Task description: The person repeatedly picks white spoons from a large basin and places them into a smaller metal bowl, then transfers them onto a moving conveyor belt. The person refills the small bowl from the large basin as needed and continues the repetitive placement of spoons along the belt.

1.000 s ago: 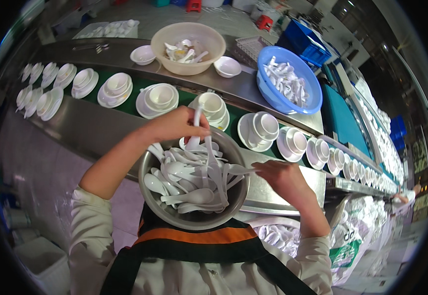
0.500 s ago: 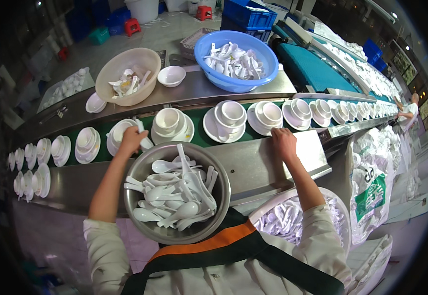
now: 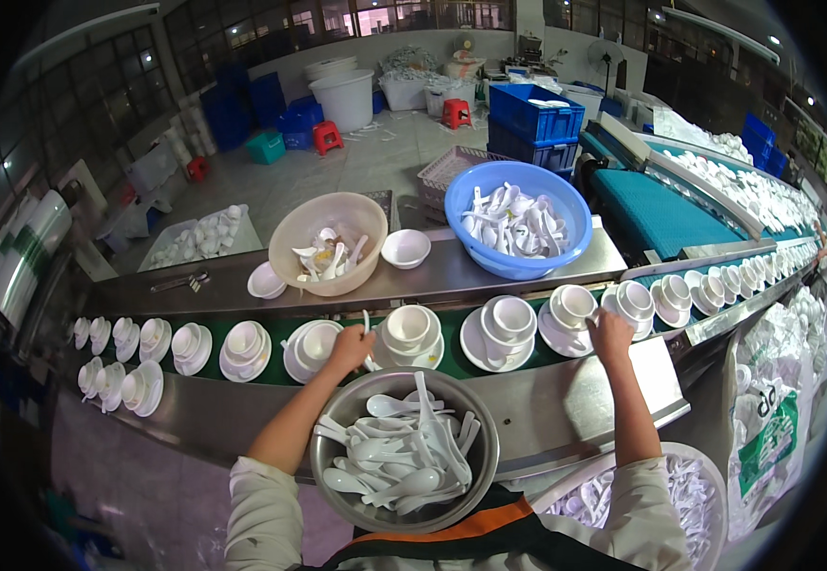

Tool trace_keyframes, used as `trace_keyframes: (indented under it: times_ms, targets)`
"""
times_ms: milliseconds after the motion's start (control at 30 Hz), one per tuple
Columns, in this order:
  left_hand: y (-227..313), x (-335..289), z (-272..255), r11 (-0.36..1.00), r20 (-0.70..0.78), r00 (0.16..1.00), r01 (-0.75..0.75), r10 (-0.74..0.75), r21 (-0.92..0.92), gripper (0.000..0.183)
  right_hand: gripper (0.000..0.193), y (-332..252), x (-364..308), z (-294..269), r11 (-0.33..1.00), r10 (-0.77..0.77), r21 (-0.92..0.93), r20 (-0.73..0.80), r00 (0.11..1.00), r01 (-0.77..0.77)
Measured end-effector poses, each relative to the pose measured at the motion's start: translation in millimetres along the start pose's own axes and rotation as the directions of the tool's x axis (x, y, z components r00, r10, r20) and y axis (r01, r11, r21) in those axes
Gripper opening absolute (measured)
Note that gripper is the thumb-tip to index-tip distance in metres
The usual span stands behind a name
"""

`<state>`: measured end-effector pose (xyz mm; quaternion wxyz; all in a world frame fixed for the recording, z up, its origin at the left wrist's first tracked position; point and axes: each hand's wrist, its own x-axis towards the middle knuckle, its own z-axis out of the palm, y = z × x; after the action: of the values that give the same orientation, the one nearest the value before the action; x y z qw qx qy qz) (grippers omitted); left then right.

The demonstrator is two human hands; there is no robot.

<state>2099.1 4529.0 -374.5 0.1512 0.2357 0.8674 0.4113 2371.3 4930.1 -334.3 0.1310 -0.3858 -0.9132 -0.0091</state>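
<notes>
My left hand [image 3: 349, 350] is closed on a white spoon [image 3: 369, 328], its handle pointing up, between two sets of stacked white tableware. The stack [image 3: 313, 344] on its left and the stack [image 3: 408, 328] on its right each have a bowl and cup on a plate. My right hand [image 3: 611, 338] reaches to the right edge of another stack [image 3: 576, 304], fingers bent together; what they grip, if anything, is hidden. Below my hands, a steel basin [image 3: 489, 447] holds many white spoons [image 3: 399, 466].
A green conveyor belt [image 3: 447, 373] carries the row of stacks. Behind it, a metal ledge [image 3: 423, 277] bears a beige basin [image 3: 283, 233], a small white bowl [image 3: 406, 248] and a blue basin [image 3: 518, 265] of spoons. A pale tub [image 3: 716, 495] of spoons stands at lower right.
The view has tilted up, so the scene sits lower. My right hand has moved forward from the belt's near edge to a stack. My left hand still holds the spoon, now more upright.
</notes>
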Motion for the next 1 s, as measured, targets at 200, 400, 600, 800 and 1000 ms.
trace_keyframes:
  times_ms: [200,400,600,800,1000]
  targets:
    - [97.3,-43.2,-51.7,0.876,0.059,0.981,-0.14,0.187,-0.461,0.017,0.051,65.2,34.5,70.0,0.887,-0.036,0.443,-0.217,0.976,0.131]
    - [155.7,-135.7,-66.8,0.989,0.453,0.888,-0.017,0.081,-0.145,0.015,0.042,35.6,44.9,25.8,0.941,0.035,0.311,0.302,0.953,-0.133]
    - [193.8,-115.1,-31.9,0.829,0.315,0.929,0.016,0.195,-0.559,0.023,0.043,-53.3,-29.4,-64.5,0.609,-0.389,0.719,-0.098,0.916,0.335]
    - [212.3,-80.6,30.4,0.79,0.435,0.851,0.041,0.293,-0.612,0.03,0.032,-110.5,-91.3,-87.5,0.169,-0.606,0.971,0.236,0.76,-0.167]
    - [175.9,-94.2,-33.4,0.925,0.134,0.969,-0.15,0.208,-0.349,0.027,0.025,43.7,-8.8,8.7,0.734,0.137,0.67,0.017,0.99,-0.113]
